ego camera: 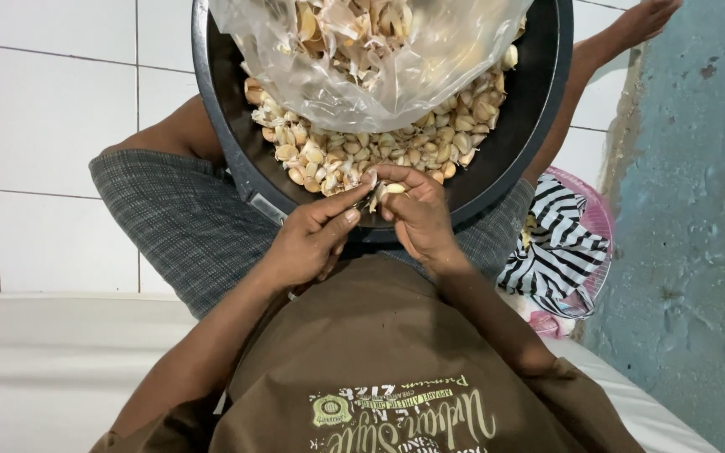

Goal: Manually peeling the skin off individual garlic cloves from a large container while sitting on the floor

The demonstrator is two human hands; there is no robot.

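Your fingers [354, 211] pinch one garlic clove [386, 191] — left hand [308, 243] and right hand [417, 220] together — over the black basin [539, 101] of cloves

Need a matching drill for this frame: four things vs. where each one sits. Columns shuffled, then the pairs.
Things:
1. garlic clove
2. clear plastic bag
3. striped cloth
4. dark round basin

Places:
A. in the pink basket, to the right
B. on the person's lap
C. between the fingertips of the left hand and right hand
D. lying in the basin, over the heap of cloves

Pairs: 1-C, 2-D, 3-A, 4-B
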